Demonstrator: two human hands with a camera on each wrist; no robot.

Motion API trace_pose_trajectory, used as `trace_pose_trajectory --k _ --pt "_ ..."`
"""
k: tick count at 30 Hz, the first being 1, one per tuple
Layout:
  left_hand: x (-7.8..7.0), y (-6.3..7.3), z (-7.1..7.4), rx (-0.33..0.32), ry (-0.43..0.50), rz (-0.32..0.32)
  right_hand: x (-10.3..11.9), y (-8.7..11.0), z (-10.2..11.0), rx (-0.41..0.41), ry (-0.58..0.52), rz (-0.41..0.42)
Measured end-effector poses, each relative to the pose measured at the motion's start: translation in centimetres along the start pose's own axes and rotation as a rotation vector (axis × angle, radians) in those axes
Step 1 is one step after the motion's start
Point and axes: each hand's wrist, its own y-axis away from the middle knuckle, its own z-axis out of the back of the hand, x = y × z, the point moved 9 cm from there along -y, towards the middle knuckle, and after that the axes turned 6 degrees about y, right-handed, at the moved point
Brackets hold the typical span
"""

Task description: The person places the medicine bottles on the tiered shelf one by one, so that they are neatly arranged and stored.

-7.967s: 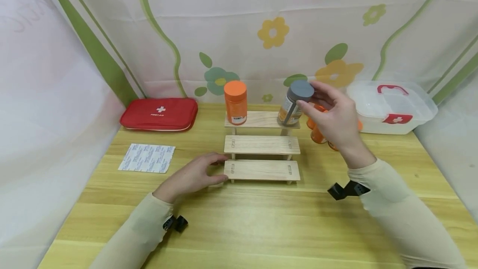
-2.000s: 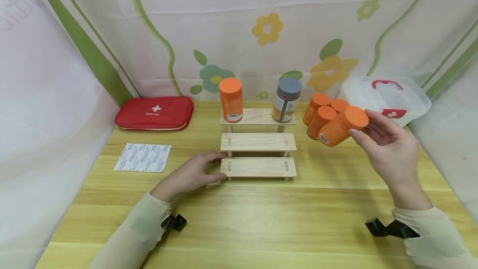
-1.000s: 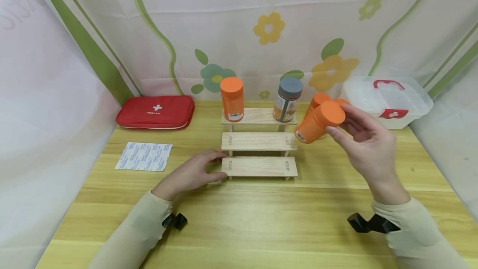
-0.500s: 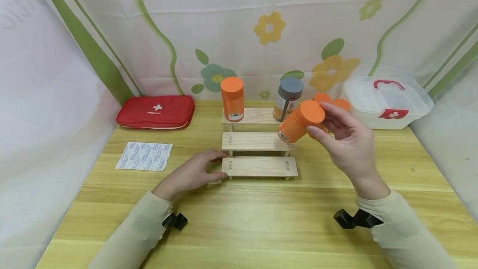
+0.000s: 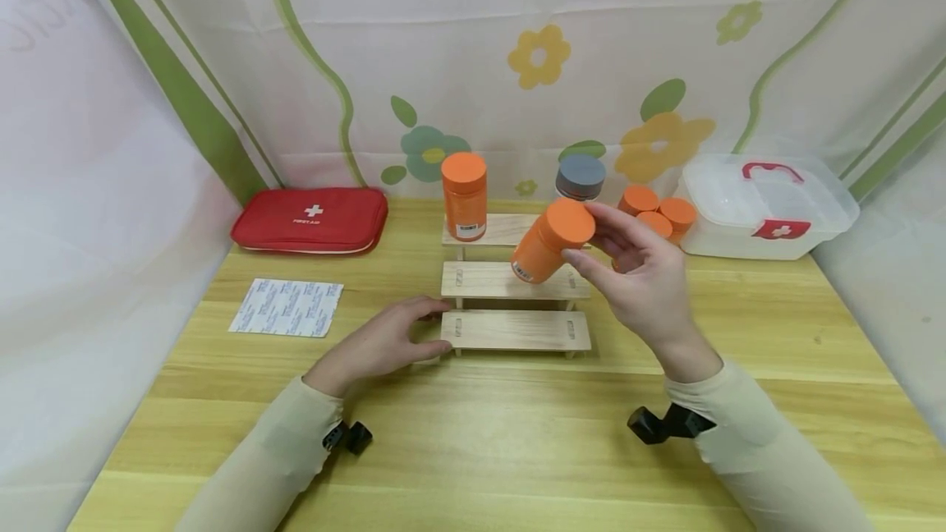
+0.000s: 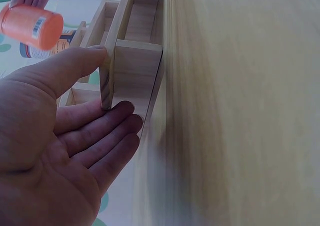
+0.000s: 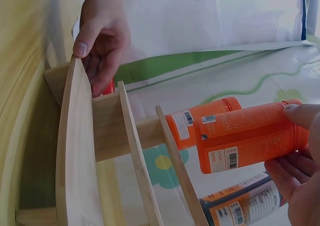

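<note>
My right hand (image 5: 643, 286) grips an orange bottle (image 5: 545, 246) by its cap end, between thumb and fingers. The bottle is tilted, its base down to the left, over the middle step of a three-step wooden rack (image 5: 510, 328). My left hand (image 5: 384, 343) pinches the left end of the lowest step, thumb and fingers at the board's edge in the left wrist view. On the top step, another orange bottle (image 5: 466, 204) stands upright at the left. A grey-capped bottle (image 5: 580, 174) stands at the right, partly hidden by the held bottle and my right hand.
Right of the rack stand several smaller orange bottles (image 5: 639, 199), partly behind my right hand. Beyond them is a clear-lidded white box (image 5: 769, 204) with a red handle. A red first aid pouch (image 5: 309, 222) and a white blister sheet (image 5: 287, 308) lie at the left.
The grey-capped bottle was set on the top step and released. My right hand took an orange bottle from the right and carried it left over the rack. My left hand stayed put.
</note>
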Motion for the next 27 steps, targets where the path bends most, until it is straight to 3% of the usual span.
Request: trace_pose_trajectory --k 10,27 --pt "0.0 0.0 0.0 0.001 -0.001 -0.008 -1.1 -0.4 -3.3 0.06 0.018 -0.061" --pt "0.3 -0.1 0.0 -0.011 -0.009 -0.008 -2.7 -1.0 -7.6 0.146 0.039 -0.059"
